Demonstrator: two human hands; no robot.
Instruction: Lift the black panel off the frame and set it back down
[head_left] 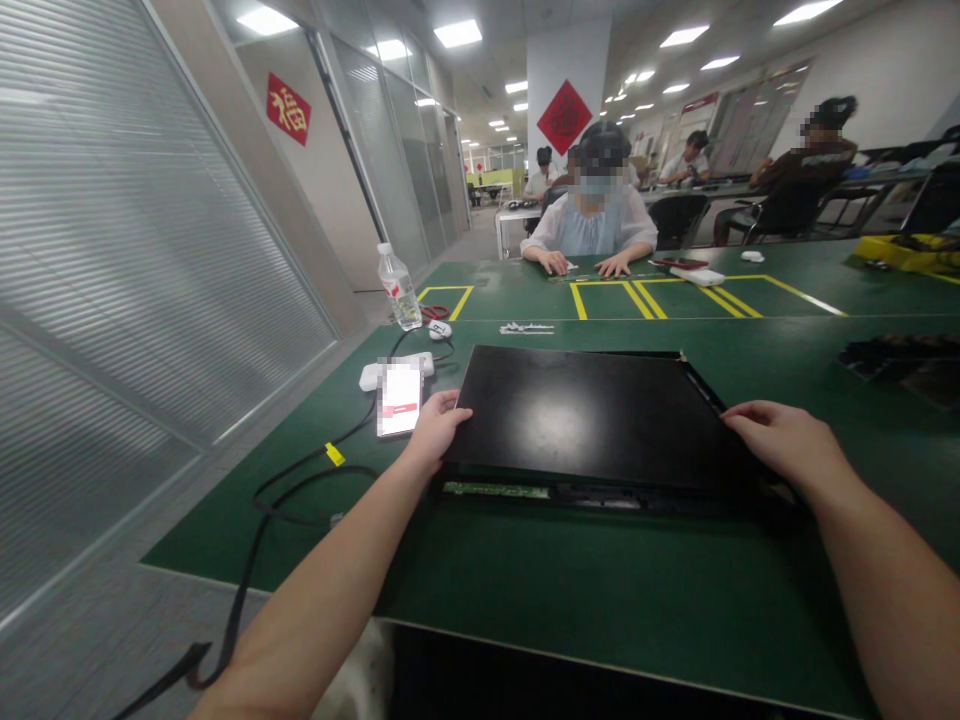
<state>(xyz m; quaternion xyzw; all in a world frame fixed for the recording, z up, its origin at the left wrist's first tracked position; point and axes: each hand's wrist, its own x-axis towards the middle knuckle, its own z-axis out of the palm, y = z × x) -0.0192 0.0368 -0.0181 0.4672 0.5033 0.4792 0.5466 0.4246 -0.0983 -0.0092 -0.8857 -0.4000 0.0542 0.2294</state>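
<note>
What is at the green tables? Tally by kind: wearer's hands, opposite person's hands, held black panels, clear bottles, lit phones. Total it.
Wearer's left hand and right hand: 2
Opposite person's hands: 2
Black panel: 1
Clear bottle: 1
Lit phone: 1
Total: 7

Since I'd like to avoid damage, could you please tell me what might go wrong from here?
The dark panel might slip or flex, as the left hand and right hand are only at its side edges. The green circuit board lies exposed along the panel's near side, so it could be knocked.
</note>
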